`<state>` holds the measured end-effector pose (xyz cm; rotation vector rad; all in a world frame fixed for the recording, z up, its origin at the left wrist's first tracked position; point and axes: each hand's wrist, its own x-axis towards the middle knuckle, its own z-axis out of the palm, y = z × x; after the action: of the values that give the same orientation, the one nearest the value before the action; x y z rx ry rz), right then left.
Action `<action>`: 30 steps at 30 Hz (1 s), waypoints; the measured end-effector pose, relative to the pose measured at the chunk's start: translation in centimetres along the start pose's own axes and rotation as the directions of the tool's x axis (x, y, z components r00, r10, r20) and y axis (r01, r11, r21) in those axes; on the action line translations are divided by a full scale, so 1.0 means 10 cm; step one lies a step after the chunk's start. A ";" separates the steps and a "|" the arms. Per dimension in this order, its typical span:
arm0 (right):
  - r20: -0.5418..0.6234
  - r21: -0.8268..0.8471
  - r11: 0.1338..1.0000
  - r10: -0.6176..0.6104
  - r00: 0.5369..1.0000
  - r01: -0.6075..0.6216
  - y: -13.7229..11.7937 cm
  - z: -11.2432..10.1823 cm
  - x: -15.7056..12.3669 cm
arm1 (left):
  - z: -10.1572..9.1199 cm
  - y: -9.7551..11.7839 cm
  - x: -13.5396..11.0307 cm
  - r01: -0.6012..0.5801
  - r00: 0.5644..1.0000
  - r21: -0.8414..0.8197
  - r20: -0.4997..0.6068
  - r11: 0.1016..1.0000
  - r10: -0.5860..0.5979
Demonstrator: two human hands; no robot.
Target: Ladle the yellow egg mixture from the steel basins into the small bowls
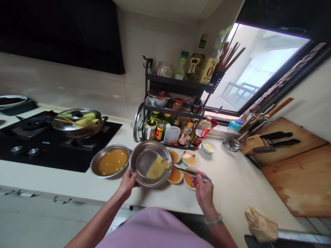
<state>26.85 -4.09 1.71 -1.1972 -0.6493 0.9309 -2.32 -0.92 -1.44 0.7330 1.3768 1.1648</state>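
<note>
My left hand (128, 182) grips the near-left rim of a metal bowl (141, 162), tilted so that a yellowish liquid (155, 168) pools at its right side. Closed around the handle of a spoon (190, 172) is my right hand (203, 189); the spoon's rounded head rests over the liquid inside the bowl's right edge. Several small bowls of orange-brown liquid sit on the counter just right of the metal bowl, among them a near bowl (181, 175) partly under the spoon. To the left stands a second metal basin (94, 167) with brownish liquid and pale bits in it.
A black hob (77, 162) on the left carries a lidded pan (90, 132) with green food. A black rack (176, 112) of bottles and jars stands behind the bowls. Right of it are a small white bowl (208, 151), a knife block (253, 143) and wooden cutting boards (297, 179).
</note>
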 end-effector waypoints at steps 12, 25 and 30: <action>-0.252 -0.159 0.955 -0.286 0.925 0.252 -0.10 -0.60 0.49 | -0.05 -0.02 -0.01 0.002 1.000 -0.009 -0.015 1.000 -0.002; 0.296 -0.467 0.584 -0.604 0.740 0.664 -0.09 -0.62 0.28 | -0.06 -0.02 -0.05 -0.011 1.000 -0.003 -0.011 1.000 0.011; 0.299 -0.298 0.759 -0.502 0.812 0.579 -0.08 -0.31 0.06 | -0.03 0.03 -0.08 -0.025 1.000 0.004 0.002 1.000 0.025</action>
<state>29.92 -5.13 1.64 -1.1514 -1.3129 0.4329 -2.55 -1.68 -0.91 0.7561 1.3723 1.1804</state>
